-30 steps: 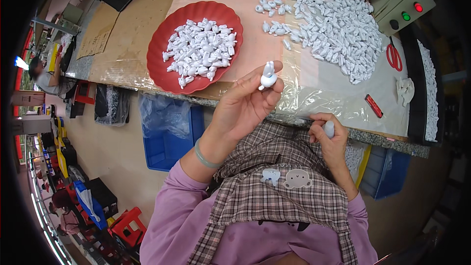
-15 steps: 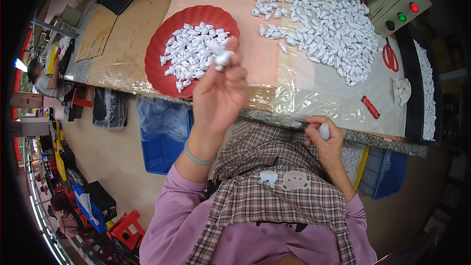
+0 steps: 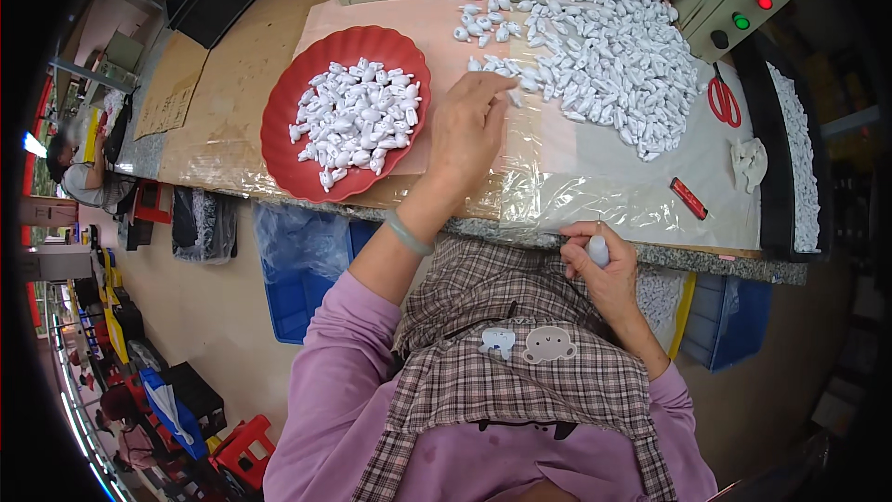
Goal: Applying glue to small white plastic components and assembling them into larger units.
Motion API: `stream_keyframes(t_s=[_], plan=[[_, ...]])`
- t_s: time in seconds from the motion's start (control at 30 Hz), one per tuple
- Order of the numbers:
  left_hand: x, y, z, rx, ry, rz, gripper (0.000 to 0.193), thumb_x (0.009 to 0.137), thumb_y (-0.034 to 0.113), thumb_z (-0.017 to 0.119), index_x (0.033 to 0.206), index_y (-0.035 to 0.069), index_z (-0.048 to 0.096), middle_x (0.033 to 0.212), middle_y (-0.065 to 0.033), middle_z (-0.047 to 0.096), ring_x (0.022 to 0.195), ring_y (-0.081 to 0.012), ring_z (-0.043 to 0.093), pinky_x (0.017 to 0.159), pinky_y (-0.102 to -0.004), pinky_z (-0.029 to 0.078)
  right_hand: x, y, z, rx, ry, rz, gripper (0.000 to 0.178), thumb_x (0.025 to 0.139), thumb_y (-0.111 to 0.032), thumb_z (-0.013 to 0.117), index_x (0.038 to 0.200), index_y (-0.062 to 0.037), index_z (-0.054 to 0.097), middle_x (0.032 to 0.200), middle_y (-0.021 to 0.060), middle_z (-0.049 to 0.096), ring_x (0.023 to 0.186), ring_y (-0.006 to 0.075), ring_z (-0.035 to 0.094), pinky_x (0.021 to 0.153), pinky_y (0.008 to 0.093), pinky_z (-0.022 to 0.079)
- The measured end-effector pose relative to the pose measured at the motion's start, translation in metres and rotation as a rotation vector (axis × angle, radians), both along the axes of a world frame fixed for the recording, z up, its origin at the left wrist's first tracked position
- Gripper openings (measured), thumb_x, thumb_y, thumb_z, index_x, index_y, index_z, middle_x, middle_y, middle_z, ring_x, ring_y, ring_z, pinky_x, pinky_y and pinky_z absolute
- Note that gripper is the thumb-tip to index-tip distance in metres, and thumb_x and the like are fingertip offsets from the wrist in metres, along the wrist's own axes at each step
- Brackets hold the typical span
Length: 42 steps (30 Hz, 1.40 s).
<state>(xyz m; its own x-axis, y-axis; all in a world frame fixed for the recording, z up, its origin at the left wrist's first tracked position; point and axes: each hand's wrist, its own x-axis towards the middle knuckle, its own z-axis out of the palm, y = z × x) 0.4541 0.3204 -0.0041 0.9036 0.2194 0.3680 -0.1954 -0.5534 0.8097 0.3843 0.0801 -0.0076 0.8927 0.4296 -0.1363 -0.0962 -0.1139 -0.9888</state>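
Note:
My left hand (image 3: 469, 130) reaches over the table to the near-left edge of a spread of small white figure-shaped pieces (image 3: 618, 74). Its fingers are apart, with the tips beside a few loose pieces, and nothing shows in its grasp. To its left is a red scalloped bowl (image 3: 279, 144), which holds a heap of similar white pieces (image 3: 358, 116). At the table's front edge, my right hand (image 3: 618, 284) is closed around a pale grey cylinder with a rounded end (image 3: 598, 251). The rest of that cylinder is hidden by the fingers.
Red-handled scissors (image 3: 724, 100), a red box-like stick (image 3: 688, 198) and a crumpled white cloth (image 3: 749, 165) lie at right. A machine housing with buttons (image 3: 743, 5) stands behind. Blue bins (image 3: 288, 302) sit below the table. Another person (image 3: 88, 172) is far left.
My left hand has moved right from above the bowl to the loose pieces, and the white piece it held no longer shows. My right hand keeps its grip. The whole view has shifted slightly.

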Motion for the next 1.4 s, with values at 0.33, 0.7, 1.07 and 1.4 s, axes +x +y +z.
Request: stream_keyframes(t_s=[0.33,0.7,1.07,1.4], plan=[[0.040,0.011,-0.025,0.552,0.068,0.254,0.036,0.075,-0.005,0.059,0.110,0.001,0.059,0.105,-0.0189,0.060,0.102,-0.0369,0.054,0.091,-0.0428,0.043,0.003,-0.001,0.004,-0.001,0.036,0.029,0.017,0.085,-0.001,0.063,0.102,0.0016,0.061,0.076,0.0041,0.061,0.060,0.0067,0.055,0.054,0.0190,0.045],[-0.022,-0.006,0.005,-0.542,0.285,-0.173,0.031,0.083,0.001,0.062,0.114,-0.002,0.057,0.107,-0.0125,0.063,0.094,-0.0190,0.062,0.079,-0.0292,0.052,0.004,-0.009,0.003,0.069,0.052,0.015,0.026,0.086,-0.004,0.063,0.111,-0.0004,0.056,0.079,0.0030,0.059,0.062,0.0063,0.053,0.056,0.0195,0.045],[-0.067,-0.031,0.012,-1.550,0.500,-0.572,0.029,0.091,-0.001,0.051,0.119,-0.006,0.052,0.114,-0.0216,0.058,0.106,-0.0291,0.061,0.092,-0.0299,0.053,0.022,-0.015,0.014,0.209,-0.149,-0.015,0.025,0.087,-0.006,0.052,0.111,-0.0037,0.046,0.109,0.0093,0.048,0.075,0.0105,0.052,0.057,0.0201,0.040],[-0.088,-0.049,0.003,-1.491,0.611,-0.595,0.024,0.094,0.016,0.055,0.114,0.004,0.055,0.101,-0.0107,0.063,0.080,-0.0127,0.060,0.069,-0.0220,0.048,0.012,-0.025,0.015,0.313,-0.044,-0.270,0.026,0.084,-0.008,0.063,0.106,-0.0017,0.051,0.093,0.0072,0.055,0.063,0.0110,0.055,0.049,0.0194,0.039]])
